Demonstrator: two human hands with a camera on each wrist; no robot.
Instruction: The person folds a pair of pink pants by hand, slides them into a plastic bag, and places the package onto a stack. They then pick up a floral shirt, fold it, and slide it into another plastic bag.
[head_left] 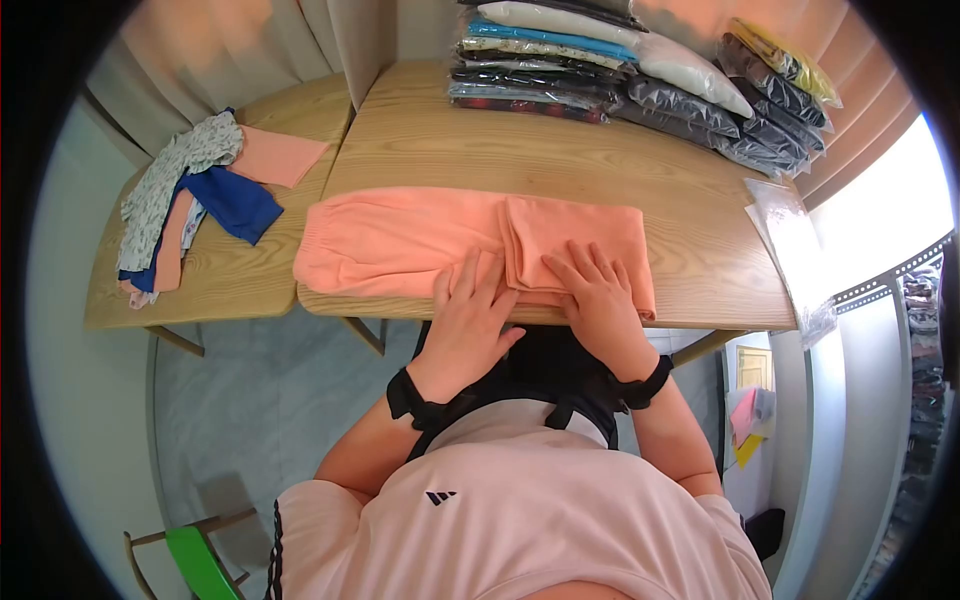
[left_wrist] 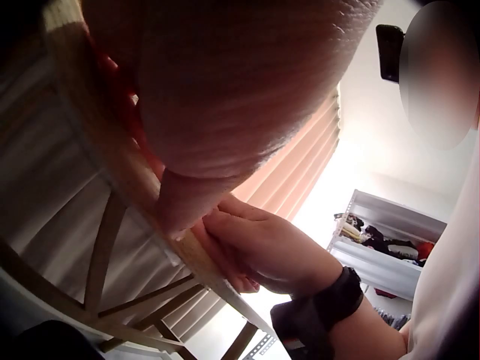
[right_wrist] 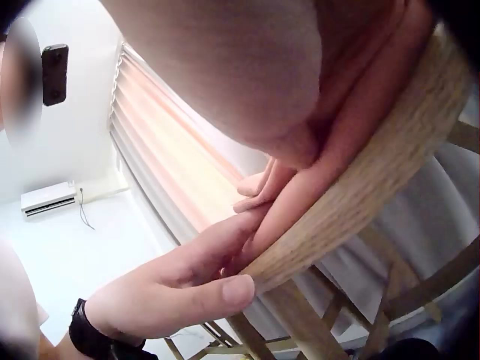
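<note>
A pair of peach pants [head_left: 400, 235] lies flat along the front edge of the wooden table [head_left: 420, 130]. Its gathered elastic end points left, and the right part is doubled over into a layered fold [head_left: 575, 225]. My left hand [head_left: 465, 320] rests on the cloth just left of this fold, fingers extended, thumb out to the side. On the folded layers lies my right hand [head_left: 605, 305], its fingers spread and pressing down. In the right wrist view the cloth [right_wrist: 322, 180] runs along the table rim under both hands.
Bagged garments [head_left: 540, 60] are stacked at the back, with more bagged clothes [head_left: 690, 90] to their right. Clear plastic bags [head_left: 795, 250] hang over the right edge. Loose clothes [head_left: 180, 200] lie on the left table. A green-backed chair [head_left: 200, 565] stands behind on the left.
</note>
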